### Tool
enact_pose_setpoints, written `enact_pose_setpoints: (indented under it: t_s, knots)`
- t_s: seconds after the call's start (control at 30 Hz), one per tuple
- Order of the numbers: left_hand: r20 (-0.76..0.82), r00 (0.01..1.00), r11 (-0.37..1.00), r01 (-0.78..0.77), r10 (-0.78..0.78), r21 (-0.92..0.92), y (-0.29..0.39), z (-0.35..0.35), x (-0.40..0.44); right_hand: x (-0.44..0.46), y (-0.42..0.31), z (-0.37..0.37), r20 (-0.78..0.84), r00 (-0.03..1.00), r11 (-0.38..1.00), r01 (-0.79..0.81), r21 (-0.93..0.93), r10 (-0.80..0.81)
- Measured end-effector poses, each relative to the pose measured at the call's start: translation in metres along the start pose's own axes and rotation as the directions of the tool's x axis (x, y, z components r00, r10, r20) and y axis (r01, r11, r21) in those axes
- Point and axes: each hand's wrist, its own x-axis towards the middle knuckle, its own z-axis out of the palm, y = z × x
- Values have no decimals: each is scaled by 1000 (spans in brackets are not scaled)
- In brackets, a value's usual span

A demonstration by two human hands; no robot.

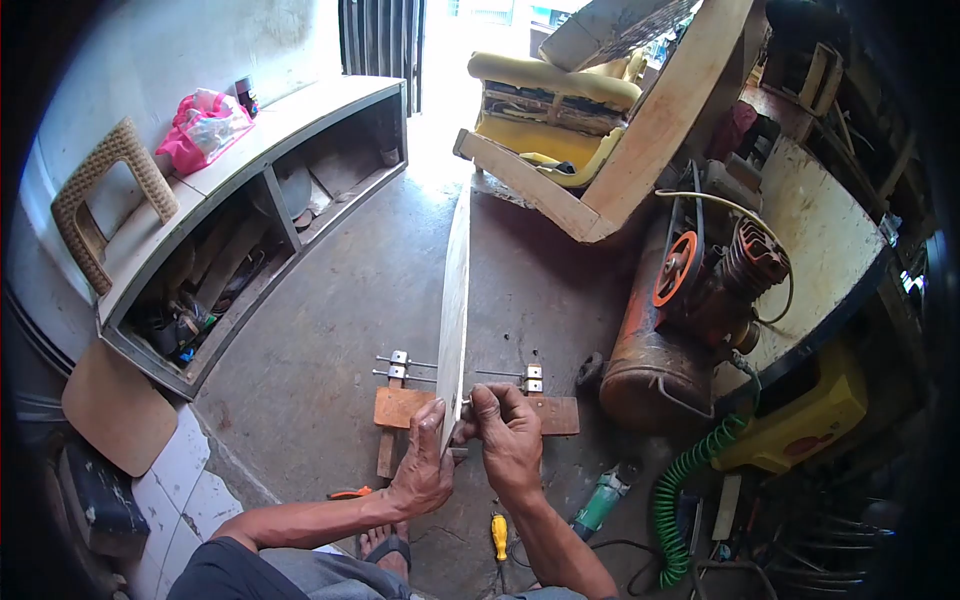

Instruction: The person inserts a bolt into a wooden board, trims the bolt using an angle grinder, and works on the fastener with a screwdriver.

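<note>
A long pale board (455, 290) stands on edge in front of me and points away toward the doorway. My left hand (424, 470) is closed on its near end, with the thumb against the left face. On the other side, my right hand (508, 440) pinches a small metal fastener (466, 402) at the board's right face; its exact kind is too small to tell. Behind both hands lies a wooden clamp block (400, 407) on the left and another wooden block (560, 415) on the right, with metal rods and nuts.
A yellow-handled screwdriver (499, 540) and a green power tool (602, 500) lie near my feet. To the right stand an orange air compressor (650, 350) and a coiled green hose (672, 510). A low cabinet (280, 205) lines the left wall; a stripped yellow armchair (550, 75) is at the back.
</note>
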Motion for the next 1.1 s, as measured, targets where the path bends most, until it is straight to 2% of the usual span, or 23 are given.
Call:
enact_pose_setpoints:
  t_s: [0.07, 0.1, 0.2, 0.27, 0.33, 0.37, 0.4, 0.43, 0.5, 0.53, 0.57, 0.63, 0.73, 0.8, 1.0, 1.1]
  knots:
    - [9, 1000, 998, 16, -16, -65, 5, -1, 2, -4, -1, -1, 14, 992, 992, -122, 15, 122]
    - [19, 999, 991, 36, -34, -130, 7, -3, 3, -4, 1, -1, 14, 993, 992, -121, 18, 121]
    - [20, 1000, 999, 11, -10, -31, 12, -8, 6, -7, 2, 0, 17, 997, 995, -70, 76, 69]
    - [6, 1000, 998, 17, -17, -65, 13, -8, 6, -8, -6, -1, 76, 993, 996, -92, -4, 92]
    - [-10, 1000, 995, 24, -25, -101, 11, -8, 5, -7, -4, -6, 87, 991, 995, -100, -7, 100]
    - [-13, 1000, 1000, 15, -15, -18, 10, -8, 4, -7, -1, -9, 98, 989, 994, -108, -10, 109]
    - [-17, 1000, 998, 6, -5, 68, 8, -8, 5, -5, 4, -14, 102, 990, 990, -107, 88, 97]
    - [-18, 1000, 998, 8, -7, 69, 9, -8, 4, -2, 9, -16, 103, 990, 990, -109, 88, 99]
    - [31, 998, 992, 52, -49, -114, 11, -8, 5, 4, 17, -20, 174, 979, 898, -168, 406, 105]
    - [31, 998, 992, 51, -48, -114, 10, -7, 4, 5, 20, -22, 225, 966, 846, -227, 482, 131]
    - [19, 999, 993, 39, -37, -110, 7, -5, 3, 6, 23, -23, 225, 966, 847, -224, 483, 127]
    - [7, 1000, 994, 29, -29, -102, 7, -5, 3, 5, 31, -24, 284, 947, 749, -298, 591, 152]
    - [42, 997, 988, 72, -67, -139, 8, -8, 3, 6, 35, -25, 300, 941, 756, -311, 576, 158]
    - [20, 1000, 1000, 14, -14, -15, 5, -7, 3, 6, 38, -25, 307, 942, 746, -303, 592, 139]
    - [39, 999, 994, 32, -28, -105, 6, -9, 2, 8, 36, -22, 355, 928, 723, -322, 611, 112]
    - [40, 999, 998, 10, -7, -54, 10, -12, 5, 8, 36, -22, 362, 923, 739, -336, 584, 134]
